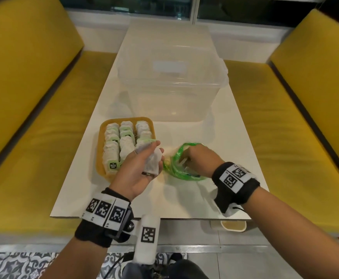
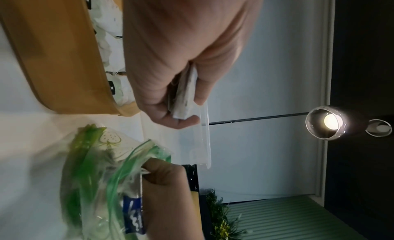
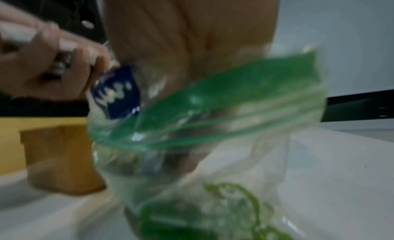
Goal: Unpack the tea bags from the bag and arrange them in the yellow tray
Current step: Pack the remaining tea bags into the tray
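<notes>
The yellow tray point(image 1: 102, 156) sits on the white table, with tea bags point(image 1: 112, 146) lined up in three rows. My left hand point(image 1: 144, 166) hovers palm-up over the tray's near right corner and grips a small stack of tea bags point(image 1: 152, 162), also seen as tea bags point(image 2: 185, 95) in my left hand point(image 2: 170, 85). To its right lies the clear zip bag point(image 1: 176, 170) with a green rim. My right hand point(image 1: 196, 158) reaches into its mouth. In the blurred right wrist view the zip bag point(image 3: 224, 105) wraps the fingers, so what they hold is hidden.
A large clear plastic bin point(image 1: 172, 85) stands behind the tray and the zip bag, at the table's middle. Yellow benches point(image 1: 33, 137) flank the table on both sides. The table's near edge point(image 1: 144, 217) is close to my wrists.
</notes>
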Action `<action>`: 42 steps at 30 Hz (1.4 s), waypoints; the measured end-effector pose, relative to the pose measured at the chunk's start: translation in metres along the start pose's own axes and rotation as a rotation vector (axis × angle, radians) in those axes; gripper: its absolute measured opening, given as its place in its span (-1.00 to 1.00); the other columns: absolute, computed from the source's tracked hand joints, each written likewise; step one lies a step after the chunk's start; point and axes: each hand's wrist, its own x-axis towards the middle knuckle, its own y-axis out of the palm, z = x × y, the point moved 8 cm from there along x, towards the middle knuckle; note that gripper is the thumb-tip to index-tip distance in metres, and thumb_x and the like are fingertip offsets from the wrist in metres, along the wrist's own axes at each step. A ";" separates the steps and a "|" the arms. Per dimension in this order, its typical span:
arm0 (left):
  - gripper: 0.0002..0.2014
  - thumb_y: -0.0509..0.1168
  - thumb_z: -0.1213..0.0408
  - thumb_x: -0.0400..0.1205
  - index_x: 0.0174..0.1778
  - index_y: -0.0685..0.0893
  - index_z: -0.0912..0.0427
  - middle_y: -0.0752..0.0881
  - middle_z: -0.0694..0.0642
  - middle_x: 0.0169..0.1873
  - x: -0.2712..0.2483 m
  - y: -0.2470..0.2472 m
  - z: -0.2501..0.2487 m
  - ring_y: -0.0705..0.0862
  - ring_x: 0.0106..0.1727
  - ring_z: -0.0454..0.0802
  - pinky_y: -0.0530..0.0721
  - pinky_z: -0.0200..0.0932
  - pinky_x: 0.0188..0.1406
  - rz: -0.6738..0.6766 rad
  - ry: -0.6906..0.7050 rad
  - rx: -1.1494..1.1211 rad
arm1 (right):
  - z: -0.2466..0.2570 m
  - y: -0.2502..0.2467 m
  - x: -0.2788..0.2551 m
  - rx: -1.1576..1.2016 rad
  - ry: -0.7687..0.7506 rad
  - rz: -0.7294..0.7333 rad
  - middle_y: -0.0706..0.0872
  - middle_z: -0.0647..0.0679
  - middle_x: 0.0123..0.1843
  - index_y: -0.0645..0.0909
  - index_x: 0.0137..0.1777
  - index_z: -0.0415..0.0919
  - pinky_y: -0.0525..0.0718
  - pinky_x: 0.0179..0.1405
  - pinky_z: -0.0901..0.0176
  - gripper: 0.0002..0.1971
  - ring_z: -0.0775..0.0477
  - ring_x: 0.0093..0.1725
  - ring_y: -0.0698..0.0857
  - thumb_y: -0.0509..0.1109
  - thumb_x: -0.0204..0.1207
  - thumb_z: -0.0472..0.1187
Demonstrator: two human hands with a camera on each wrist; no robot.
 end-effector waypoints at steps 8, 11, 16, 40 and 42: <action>-0.65 0.43 0.30 0.54 0.24 0.66 0.26 0.70 0.11 -0.20 0.008 0.018 0.006 0.67 -0.34 -0.09 0.69 -0.27 -0.39 0.051 -0.003 0.043 | -0.010 -0.068 -0.022 0.205 0.031 -0.154 0.78 -0.11 -0.20 0.78 -0.25 -0.12 0.71 -0.16 -0.06 -0.85 -0.15 -0.17 0.70 0.42 0.36 -0.36; -0.72 0.39 0.31 0.60 0.23 0.68 0.26 0.72 0.09 -0.22 0.011 0.020 0.004 0.68 -0.34 -0.10 0.70 -0.25 -0.37 0.027 -0.002 0.024 | -0.016 -0.096 -0.034 0.274 0.046 -0.258 0.74 -0.10 -0.35 0.74 -0.31 -0.20 0.63 -0.30 0.02 -0.86 -0.11 -0.31 0.67 0.39 0.41 -0.37; -0.75 0.37 0.19 0.61 0.17 0.68 0.19 0.73 0.14 -0.08 0.013 0.025 0.002 0.73 -0.25 -0.04 0.75 -0.20 -0.31 0.032 -0.061 -0.005 | 0.006 -0.113 -0.047 0.684 -0.065 -0.193 0.78 -0.28 -0.14 0.73 -0.05 -0.35 0.80 -0.27 0.13 -0.93 -0.07 -0.21 0.76 0.46 0.54 -0.34; -0.73 0.37 0.45 0.47 0.09 0.69 0.24 0.76 0.15 -0.17 -0.012 -0.006 -0.034 0.75 -0.26 -0.01 0.74 -0.15 -0.34 0.280 -0.044 0.131 | 0.101 -0.092 0.014 0.802 -0.126 -0.152 0.72 -0.14 -0.16 0.71 -0.08 -0.27 0.63 -0.46 0.32 -0.84 0.18 -0.41 0.61 0.59 0.37 -0.38; -0.74 0.38 0.49 0.49 0.08 0.69 0.20 0.75 0.14 -0.17 -0.013 -0.010 -0.037 0.74 -0.28 -0.02 0.74 -0.14 -0.33 0.264 -0.018 0.159 | 0.113 -0.092 0.017 0.727 -0.193 -0.108 0.73 -0.09 -0.06 0.73 -0.01 -0.21 0.59 -0.44 0.38 -0.77 0.27 -0.44 0.59 0.61 0.35 -0.36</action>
